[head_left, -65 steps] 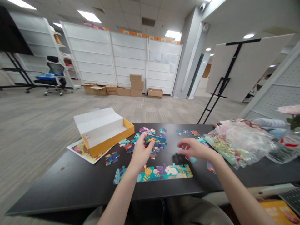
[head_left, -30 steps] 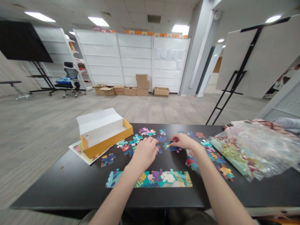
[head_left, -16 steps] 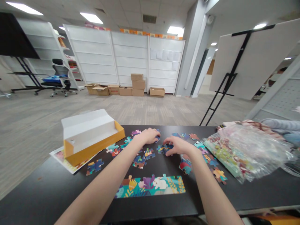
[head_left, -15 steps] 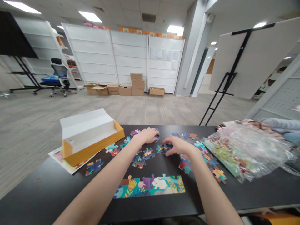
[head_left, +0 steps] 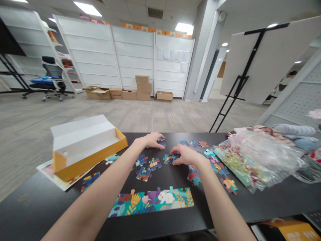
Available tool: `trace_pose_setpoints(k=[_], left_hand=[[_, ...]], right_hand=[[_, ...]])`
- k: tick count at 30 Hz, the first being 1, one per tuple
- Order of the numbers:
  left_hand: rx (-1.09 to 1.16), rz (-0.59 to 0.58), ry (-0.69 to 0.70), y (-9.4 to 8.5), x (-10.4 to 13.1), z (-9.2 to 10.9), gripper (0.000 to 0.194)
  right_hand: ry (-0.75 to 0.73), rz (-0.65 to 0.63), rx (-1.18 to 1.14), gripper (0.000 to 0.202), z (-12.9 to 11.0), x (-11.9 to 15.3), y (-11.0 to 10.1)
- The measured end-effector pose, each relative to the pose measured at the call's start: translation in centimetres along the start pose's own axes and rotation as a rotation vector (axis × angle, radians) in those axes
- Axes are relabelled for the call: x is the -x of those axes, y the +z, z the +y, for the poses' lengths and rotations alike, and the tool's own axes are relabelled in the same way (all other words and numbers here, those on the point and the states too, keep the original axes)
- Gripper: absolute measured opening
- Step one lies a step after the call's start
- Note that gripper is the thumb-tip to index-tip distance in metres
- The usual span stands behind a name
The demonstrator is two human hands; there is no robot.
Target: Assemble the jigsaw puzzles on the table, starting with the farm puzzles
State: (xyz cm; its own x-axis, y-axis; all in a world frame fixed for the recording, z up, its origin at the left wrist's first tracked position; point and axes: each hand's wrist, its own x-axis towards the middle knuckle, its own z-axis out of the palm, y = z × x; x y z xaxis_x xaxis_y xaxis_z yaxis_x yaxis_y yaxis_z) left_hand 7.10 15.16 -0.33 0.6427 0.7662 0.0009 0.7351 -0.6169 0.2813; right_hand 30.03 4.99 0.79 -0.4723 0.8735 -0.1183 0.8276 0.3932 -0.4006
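this looks like an office floor with something of a shop stockroom about it. the office shows in the grey streaked carpet (head_left: 175, 117), the panelled ceiling (head_left: 132, 10) with its bright flat lights (head_left: 87, 9) and air vent (head_left: 155, 13), and, far left, a black swivel chair (head_left: 53, 69) near a dark screen (head_left: 8, 43) on a wheeled stand (head_left: 11, 73). the stockroom shows in tall white shelving units (head_left: 135, 53) across the far side, with brown cardboard boxes (head_left: 129, 95) lined up and partly stacked at their foot, and in a perforated panel (head_left: 303, 92) on the right. a large pale board (head_left: 278, 63) on a black easel (head_left: 252, 57), also right, adds to the office look.
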Motion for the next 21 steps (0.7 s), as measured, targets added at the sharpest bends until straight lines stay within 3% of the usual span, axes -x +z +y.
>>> trace_pose_setpoints(k=[6, 17, 19, 21], left_hand=[[0.114, -0.036, 0.031, -0.8, 0.2, -0.9, 0.055], [-0.083, 0.049, -0.112, -0.4, 1.3, -0.8, 0.055], [-0.067, 0.114, -0.057, -0.4, 2.0, 0.0, 0.051], [0.013, 0.184, 0.087, -0.3, 2.7, 1.3, 0.046]], right_hand=[[-0.006, -0.011, 0.003, 0.045, -0.1, 0.0, -0.1], [-0.055, 0.065, 0.019, 0.043, 0.0, -0.4, 0.6], [-0.059, 0.082, -0.009, 0.043, 0.2, -0.6, 0.8], [-0.05, 0.083, -0.042, 0.044, 0.3, -0.6, 0.7]])
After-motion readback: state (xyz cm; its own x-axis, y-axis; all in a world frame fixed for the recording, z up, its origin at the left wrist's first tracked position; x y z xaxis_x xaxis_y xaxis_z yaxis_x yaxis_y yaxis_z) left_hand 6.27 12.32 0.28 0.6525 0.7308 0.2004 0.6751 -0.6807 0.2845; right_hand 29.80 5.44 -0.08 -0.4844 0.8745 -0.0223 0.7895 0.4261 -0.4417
